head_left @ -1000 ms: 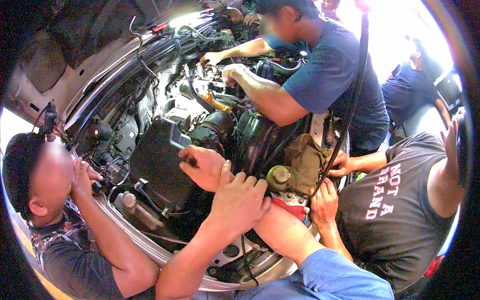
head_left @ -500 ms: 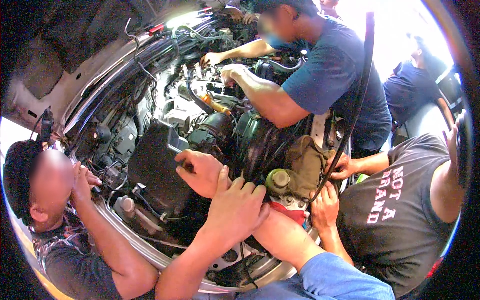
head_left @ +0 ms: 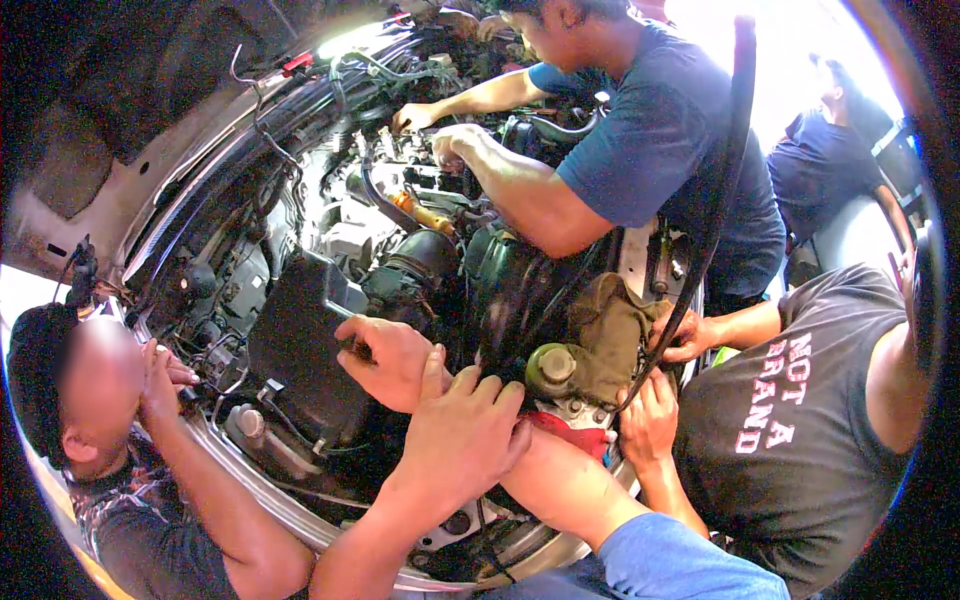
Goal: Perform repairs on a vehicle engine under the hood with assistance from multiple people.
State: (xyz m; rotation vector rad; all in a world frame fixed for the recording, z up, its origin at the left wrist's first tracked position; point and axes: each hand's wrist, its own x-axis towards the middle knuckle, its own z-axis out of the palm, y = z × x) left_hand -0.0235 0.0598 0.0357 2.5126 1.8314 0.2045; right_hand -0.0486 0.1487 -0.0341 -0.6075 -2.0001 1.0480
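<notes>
The wearer's hands were crossed over a car's engine bay.
The left hand was clasped across the right forearm near the wrist. The right hand, loosely half-open, lay over the black air-filter housing; contact could not be determined. A capped green reservoir stood farther right, beside brown cloth.

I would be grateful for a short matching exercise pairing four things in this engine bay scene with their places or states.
Things:
1. Left hand
2. Right hand
3. Brown cloth
4. Bright lamp

Places or states:
A. Near the picture's top edge
B. Fingers partly curled, just right of the black box-shaped cover in the picture
C. Beside the round greenish cap
D. Laid across the right forearm

Pairs: 1-D, 2-B, 3-C, 4-A
</notes>
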